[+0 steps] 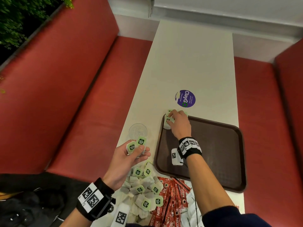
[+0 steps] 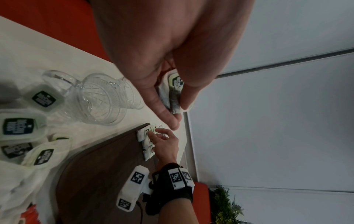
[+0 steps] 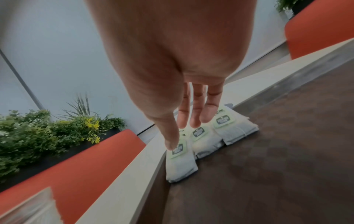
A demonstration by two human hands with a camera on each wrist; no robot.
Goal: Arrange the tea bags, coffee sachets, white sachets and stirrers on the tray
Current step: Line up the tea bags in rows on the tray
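A dark brown tray (image 1: 213, 145) lies on the white table. In its far left corner three tea bags with green tags (image 3: 203, 139) lie side by side. My right hand (image 1: 177, 122) reaches over them with straight fingers, thumb tip touching the nearest bag (image 3: 179, 160). My left hand (image 1: 131, 154) is raised left of the tray and grips a few tea bags (image 1: 136, 145), also seen pinched in the left wrist view (image 2: 173, 92). A loose heap of tea bags (image 1: 144, 189) lies near the front edge, with red coffee sachets (image 1: 172, 199) and white sachets (image 1: 191, 203) to its right.
A clear glass mug (image 1: 138, 131) stands left of the tray, just beyond my left hand. A purple round sticker (image 1: 185, 98) marks the table beyond the tray. Red bench seats (image 1: 91, 102) flank the narrow table on both sides.
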